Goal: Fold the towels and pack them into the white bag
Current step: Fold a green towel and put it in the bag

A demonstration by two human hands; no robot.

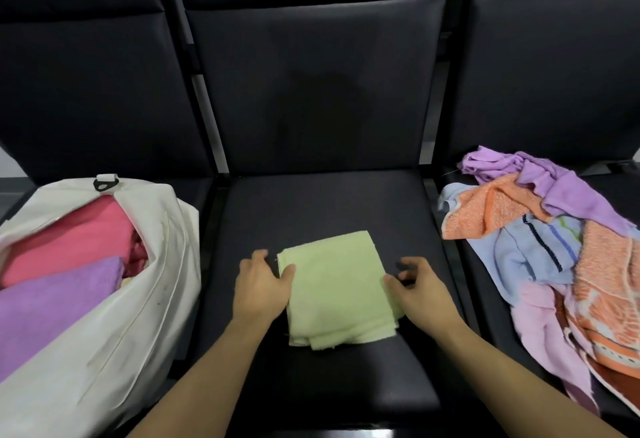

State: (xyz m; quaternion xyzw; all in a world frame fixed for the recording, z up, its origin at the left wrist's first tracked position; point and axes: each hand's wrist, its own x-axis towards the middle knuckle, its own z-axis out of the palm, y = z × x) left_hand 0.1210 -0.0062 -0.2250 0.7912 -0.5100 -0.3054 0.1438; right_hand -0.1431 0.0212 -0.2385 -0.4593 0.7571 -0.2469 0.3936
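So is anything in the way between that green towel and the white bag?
Nothing visible. The green towel lies folded on the middle seat, a hand at each side, and only bare seat separates it from the white bag on the left. The bag's mouth is open, though a pink towel and a purple towel already fill much of it.

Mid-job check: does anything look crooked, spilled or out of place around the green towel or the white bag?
Only a small thing: the green towel is folded unevenly, with lower layers sticking out past its near edge. The left hand and right hand touch its sides. The white bag holds folded towels, and the unfolded pile waits on the right seat.
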